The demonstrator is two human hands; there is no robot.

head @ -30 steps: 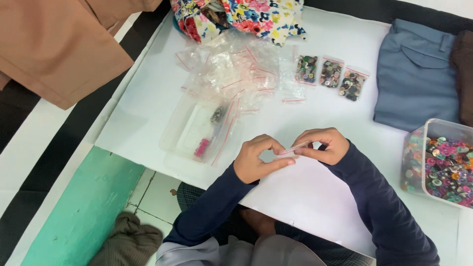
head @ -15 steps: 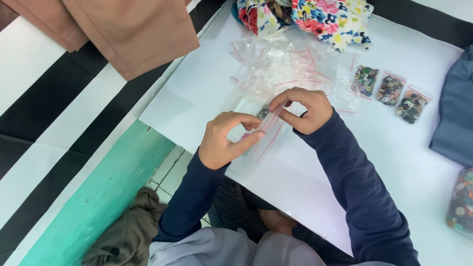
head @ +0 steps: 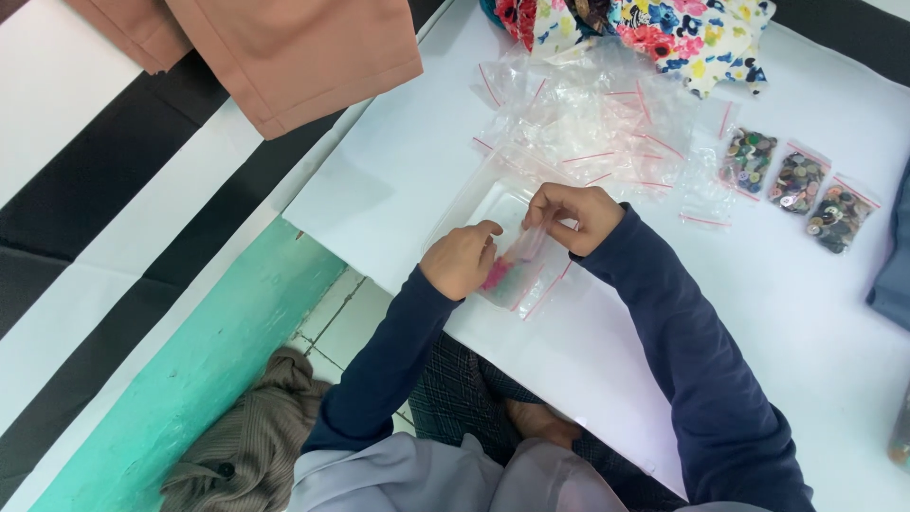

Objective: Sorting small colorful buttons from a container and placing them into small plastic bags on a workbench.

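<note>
Centrally, small zip bag [head: 517,270] pinched between left hand [head: 462,261], right hand [head: 572,215]

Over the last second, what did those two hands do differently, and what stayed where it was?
Both hands moved from the bare sheet near the table edge over to the small bags. The left hand and right hand now pinch a small clear bag with pink bits inside, over a larger clear bag. The heap of empty bags and three filled bags stayed put.
</note>
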